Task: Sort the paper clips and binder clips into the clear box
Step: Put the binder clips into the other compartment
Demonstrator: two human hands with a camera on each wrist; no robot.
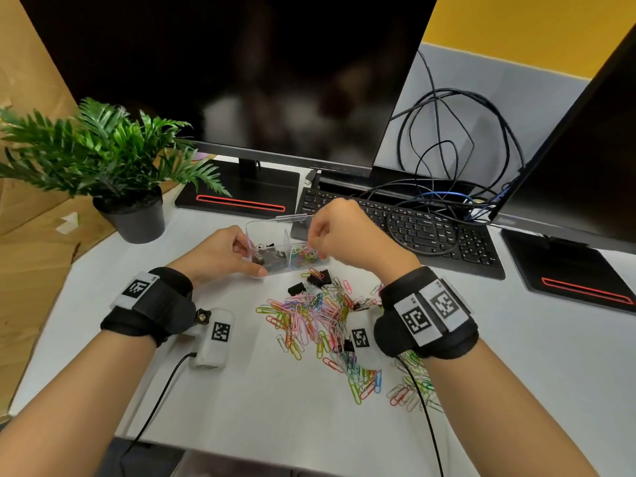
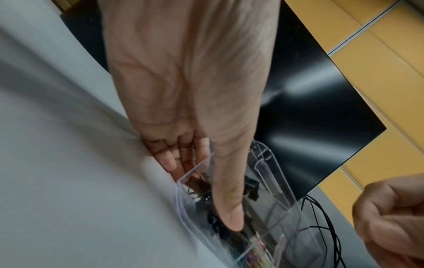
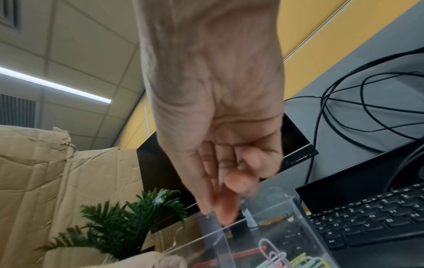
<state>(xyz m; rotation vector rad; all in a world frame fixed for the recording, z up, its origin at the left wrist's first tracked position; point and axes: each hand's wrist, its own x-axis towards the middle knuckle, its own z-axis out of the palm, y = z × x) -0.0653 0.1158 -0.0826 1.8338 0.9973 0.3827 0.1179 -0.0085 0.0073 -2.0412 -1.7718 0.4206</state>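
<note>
The clear box (image 1: 265, 223) stands on the white table in front of the keyboard. Its left compartment holds black binder clips (image 1: 270, 258); its right one holds coloured paper clips (image 1: 304, 254). My left hand (image 1: 251, 258) grips the box's left end, its thumb (image 2: 229, 208) lying along the front wall. My right hand (image 1: 311, 241) hovers over the right compartment with fingertips (image 3: 223, 214) pinched together, and no clip shows between them. A loose pile of paper clips (image 1: 309, 318) and a few binder clips (image 1: 318, 278) lie on the table nearer to me.
A potted plant (image 1: 130, 215) stands left of the box. A black keyboard (image 1: 413, 228) with tangled cables (image 1: 447, 139) lies behind it on the right. Two monitor stands (image 1: 241, 197) sit at the back. A white device (image 1: 215, 339) with a cord lies beside my left wrist.
</note>
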